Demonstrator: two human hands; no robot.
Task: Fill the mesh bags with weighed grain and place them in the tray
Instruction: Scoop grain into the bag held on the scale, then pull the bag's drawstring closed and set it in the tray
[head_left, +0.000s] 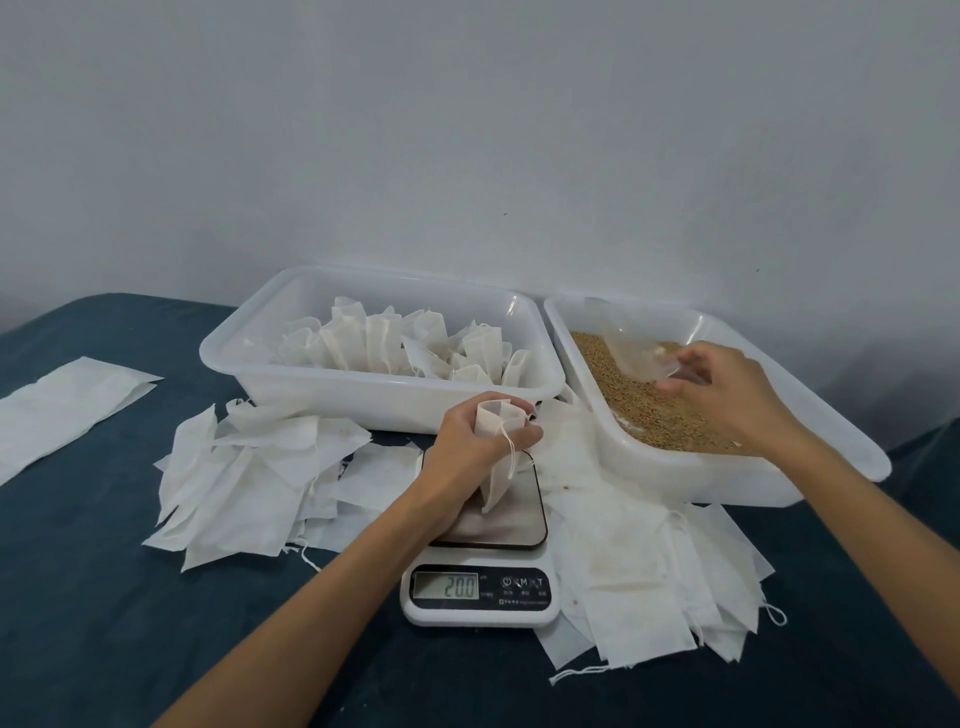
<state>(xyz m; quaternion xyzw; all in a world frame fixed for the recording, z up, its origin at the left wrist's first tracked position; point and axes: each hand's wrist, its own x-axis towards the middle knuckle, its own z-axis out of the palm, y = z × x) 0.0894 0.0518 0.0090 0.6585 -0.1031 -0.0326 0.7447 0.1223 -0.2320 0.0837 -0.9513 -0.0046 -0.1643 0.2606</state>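
Note:
My left hand (470, 439) grips a white mesh bag (496, 457) by its mouth, holding it upright on the steel plate of a digital scale (483, 587) whose display reads 20.0. My right hand (722, 387) holds a clear plastic scoop (631, 351) down in the right tray (727, 480), over the brown grain (641, 405). The left white tray (363, 402) behind the scale holds several filled bags (405, 343) standing upright.
Loose empty mesh bags lie in a pile left of the scale (249, 483) and another right of it (644, 571). A long white sheet (62, 410) lies at the far left on the dark blue cloth (104, 623). A pale wall stands behind the trays.

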